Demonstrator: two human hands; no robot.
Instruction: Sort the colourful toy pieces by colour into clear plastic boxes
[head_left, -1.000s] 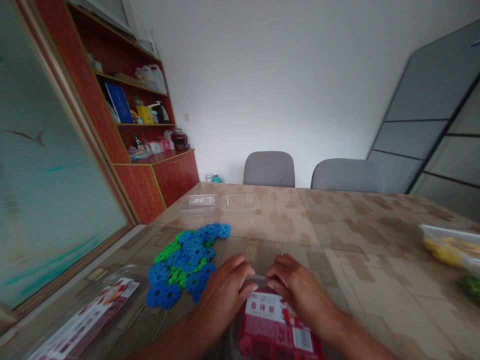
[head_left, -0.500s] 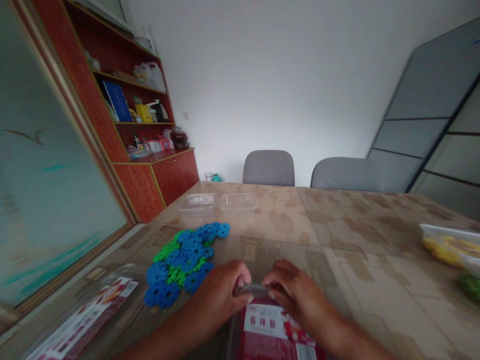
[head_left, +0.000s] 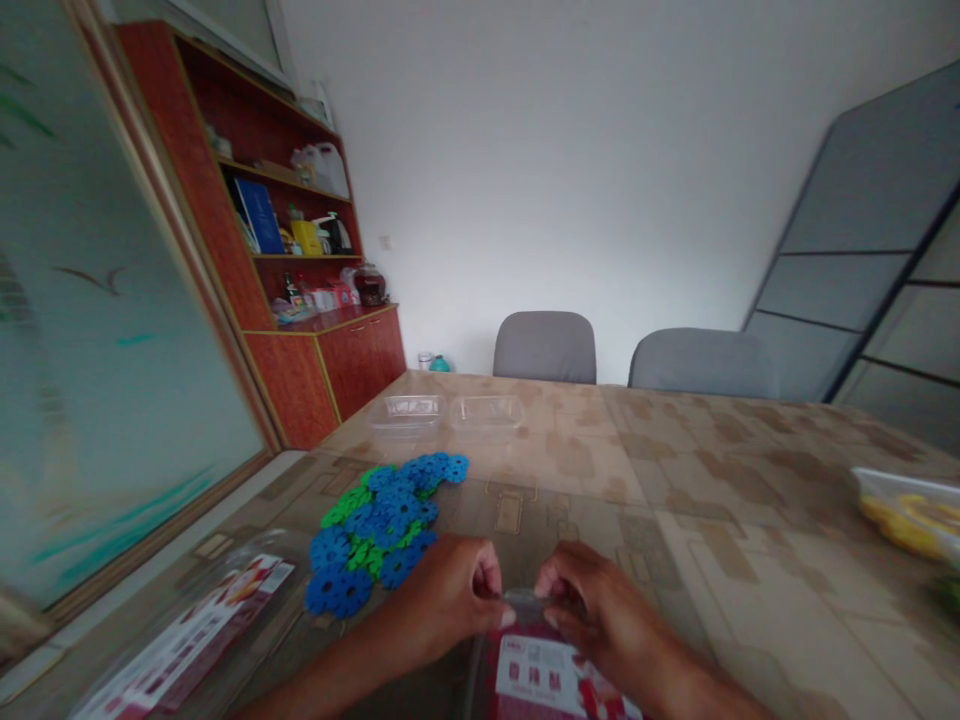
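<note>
My left hand (head_left: 444, 598) and my right hand (head_left: 592, 610) both pinch the far rim of a clear plastic box with a red and white label (head_left: 541, 676) at the table's near edge. Fingers of each hand curl over the rim, almost meeting in the middle. Red pieces show through the box. Just left of my left hand lies a flat pile of blue and green snowflake-shaped discs (head_left: 384, 518) on the patterned table (head_left: 697, 520).
A lid with a red label (head_left: 187, 640) lies at the near left. Two empty clear trays (head_left: 446, 412) stand farther back. A container with yellow pieces (head_left: 911, 510) sits at the right edge. Two grey chairs (head_left: 546, 346) face the far side; a wooden shelf unit (head_left: 300, 270) stands left.
Both hands have drawn closer to me with the box's rim, fingers curling tighter. The view has shifted slightly downward and right.
</note>
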